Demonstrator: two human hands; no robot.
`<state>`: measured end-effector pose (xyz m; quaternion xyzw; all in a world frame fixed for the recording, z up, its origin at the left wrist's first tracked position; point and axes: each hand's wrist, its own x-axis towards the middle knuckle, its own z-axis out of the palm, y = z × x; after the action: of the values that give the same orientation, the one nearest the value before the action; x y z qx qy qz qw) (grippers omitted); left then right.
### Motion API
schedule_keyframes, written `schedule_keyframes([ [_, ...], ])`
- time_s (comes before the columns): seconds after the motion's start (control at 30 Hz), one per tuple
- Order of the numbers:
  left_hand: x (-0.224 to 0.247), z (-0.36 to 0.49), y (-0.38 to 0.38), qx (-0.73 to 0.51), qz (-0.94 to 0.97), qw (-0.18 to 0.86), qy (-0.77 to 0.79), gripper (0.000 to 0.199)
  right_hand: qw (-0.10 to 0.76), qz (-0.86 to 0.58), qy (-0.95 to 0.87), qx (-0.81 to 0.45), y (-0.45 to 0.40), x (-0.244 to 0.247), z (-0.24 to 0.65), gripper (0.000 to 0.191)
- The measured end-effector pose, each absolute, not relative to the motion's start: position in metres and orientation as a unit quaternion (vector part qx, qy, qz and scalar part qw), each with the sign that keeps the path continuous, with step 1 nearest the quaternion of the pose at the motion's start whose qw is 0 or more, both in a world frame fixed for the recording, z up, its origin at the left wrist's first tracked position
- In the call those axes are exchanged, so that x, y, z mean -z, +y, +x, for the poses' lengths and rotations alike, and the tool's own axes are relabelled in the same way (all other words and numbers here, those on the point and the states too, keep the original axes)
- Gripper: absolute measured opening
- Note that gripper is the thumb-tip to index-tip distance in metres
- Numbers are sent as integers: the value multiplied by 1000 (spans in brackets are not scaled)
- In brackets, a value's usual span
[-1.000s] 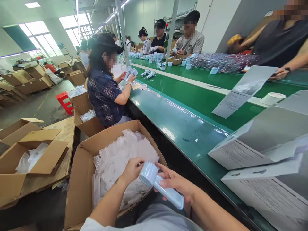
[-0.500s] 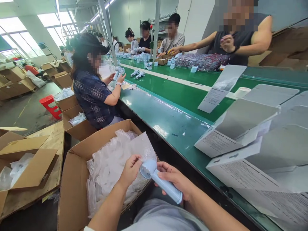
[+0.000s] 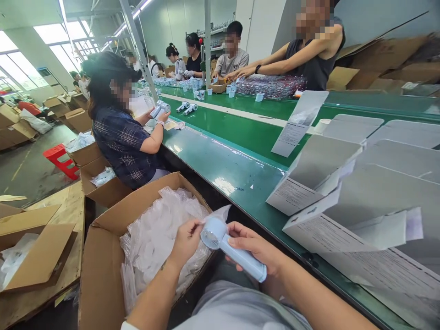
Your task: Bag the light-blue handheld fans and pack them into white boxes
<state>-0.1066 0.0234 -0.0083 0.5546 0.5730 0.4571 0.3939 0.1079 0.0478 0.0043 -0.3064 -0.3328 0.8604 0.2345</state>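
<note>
A light-blue handheld fan with a round head and a long handle is tilted in front of me. My right hand is wrapped round its handle near the head. Beside the round head, my left hand pinches the edge of a translucent bubble bag, which lies behind the head. Below and to the left stands an open cardboard box with many bubble bags inside.
A green work table runs diagonally past me. Open printed cartons stand at the right. A co-worker in a checked shirt holds a similar fan at the left. Other people work across the belt. More boxes lie at the far left.
The view has shifted right. The bubble bag, upright before, now lies lower behind the fan head. Across the belt, the person in the dark sleeveless top now reaches forward with both arms.
</note>
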Motion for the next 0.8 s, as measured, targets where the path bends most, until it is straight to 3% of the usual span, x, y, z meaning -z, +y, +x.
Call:
schedule_keyframes([
  [0.27,3,-102,6,-493,662,135,548,14,258,-322,-279,-867,38,4,103,53],
  [0.47,-8,-107,3,-478,748,43,459,19,264,-344,-277,-858,36,-14,109,61],
  [0.67,3,-93,-9,-454,746,9,487,19,304,-411,-311,-801,29,-19,109,61],
  [0.8,5,-75,-6,-470,749,-9,467,19,283,-426,-277,-813,29,-19,101,52],
])
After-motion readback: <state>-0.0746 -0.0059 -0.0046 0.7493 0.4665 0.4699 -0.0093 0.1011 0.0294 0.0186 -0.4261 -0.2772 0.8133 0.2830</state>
